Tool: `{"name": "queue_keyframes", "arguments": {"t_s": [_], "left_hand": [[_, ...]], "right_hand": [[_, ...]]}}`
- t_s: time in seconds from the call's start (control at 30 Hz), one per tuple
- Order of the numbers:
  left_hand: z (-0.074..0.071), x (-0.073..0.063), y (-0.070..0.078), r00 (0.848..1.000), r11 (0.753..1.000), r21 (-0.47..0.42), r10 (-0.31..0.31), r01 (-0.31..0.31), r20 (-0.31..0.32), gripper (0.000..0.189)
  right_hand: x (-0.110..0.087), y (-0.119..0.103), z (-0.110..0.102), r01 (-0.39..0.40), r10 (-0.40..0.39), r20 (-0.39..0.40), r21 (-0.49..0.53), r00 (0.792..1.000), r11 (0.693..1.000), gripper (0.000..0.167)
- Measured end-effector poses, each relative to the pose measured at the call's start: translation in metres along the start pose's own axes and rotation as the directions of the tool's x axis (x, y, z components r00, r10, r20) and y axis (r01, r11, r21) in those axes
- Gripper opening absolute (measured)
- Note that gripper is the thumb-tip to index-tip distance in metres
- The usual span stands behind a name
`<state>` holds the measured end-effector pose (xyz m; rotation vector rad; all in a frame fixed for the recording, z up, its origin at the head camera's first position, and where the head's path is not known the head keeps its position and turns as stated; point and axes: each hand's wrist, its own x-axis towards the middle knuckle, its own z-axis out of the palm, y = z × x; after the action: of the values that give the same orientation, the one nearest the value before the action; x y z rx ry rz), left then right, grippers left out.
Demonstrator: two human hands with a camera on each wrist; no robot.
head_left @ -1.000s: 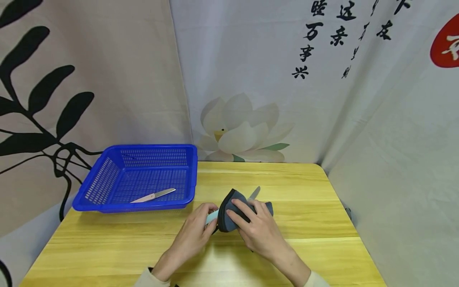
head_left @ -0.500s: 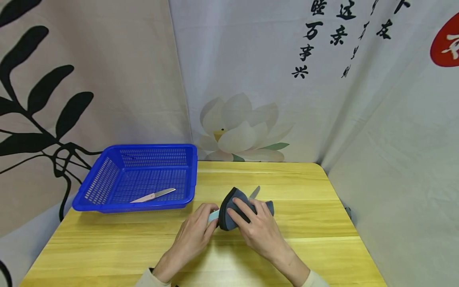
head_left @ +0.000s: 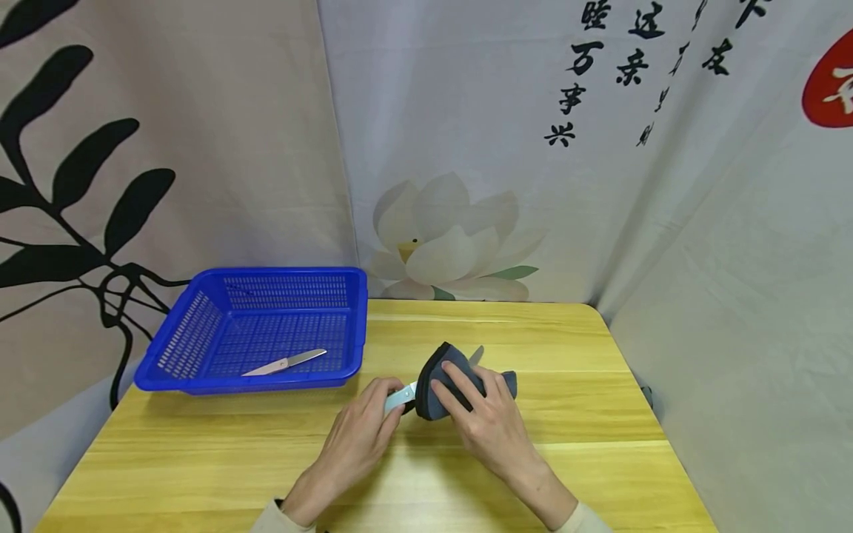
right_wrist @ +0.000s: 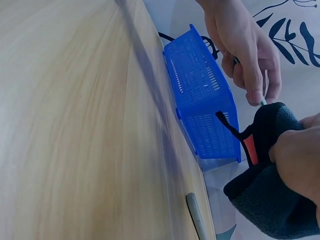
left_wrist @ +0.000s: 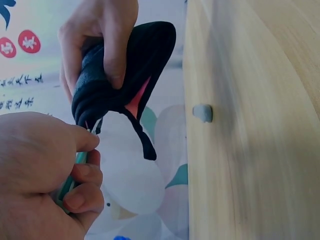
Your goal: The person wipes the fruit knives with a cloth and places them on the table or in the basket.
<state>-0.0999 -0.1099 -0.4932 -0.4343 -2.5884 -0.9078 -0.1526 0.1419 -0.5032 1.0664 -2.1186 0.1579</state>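
In the head view my left hand point(head_left: 363, 418) grips the light blue handle of a knife point(head_left: 400, 397) at the middle of the table. A short pale stretch beyond the handle shows before it goes into the cloth. My right hand point(head_left: 489, 414) grips the folded blue-grey fleece cloth point(head_left: 436, 400) with black edging around the knife, whose blade is hidden inside. The right wrist view shows a red inner patch and a loose black strap on the cloth point(right_wrist: 270, 200). Behind my right hand, a grey elongated thing point(head_left: 476, 356) with a rounded end lies on the table.
A blue plastic basket point(head_left: 293, 275) stands at the table's back left. Inside it lies a knife point(head_left: 284, 363) with a pale pinkish handle. Printed curtains hang behind and beside the wooden table point(head_left: 566, 488).
The cloth and my right hand have shifted slightly right and up, away from my left hand. More of the knife shows between them. The basket stays put.
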Motion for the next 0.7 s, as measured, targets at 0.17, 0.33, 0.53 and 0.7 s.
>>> {"name": "queue_keyframes", "arguments": {"t_s": [0.17,0.33,0.53,0.7], "left_hand": [[-0.001,0.0,0.0,0.999,0.999,-0.025,-0.033,0.033,0.01,0.023],[-0.001,0.0,0.0,0.998,0.997,-0.051,-0.054,0.054,0.013,0.021],[-0.002,-0.001,0.001,0.998,0.996,-0.07,-0.055,0.055,0.001,0.021],[-0.003,-0.002,-0.002,0.997,0.995,-0.067,-0.08,0.079,-0.009,0.023]], "right_hand": [[-0.003,0.005,0.001,-0.014,0.014,-0.003,-0.013,1.0,1.0,0.043],[-0.007,0.011,0.002,-0.036,0.036,-0.006,-0.025,0.999,0.999,0.04],[-0.01,0.019,0.002,-0.065,0.064,-0.032,-0.032,0.997,0.997,0.036],[-0.012,0.025,0.0,-0.107,0.105,-0.037,-0.051,0.994,0.993,0.046]]}}
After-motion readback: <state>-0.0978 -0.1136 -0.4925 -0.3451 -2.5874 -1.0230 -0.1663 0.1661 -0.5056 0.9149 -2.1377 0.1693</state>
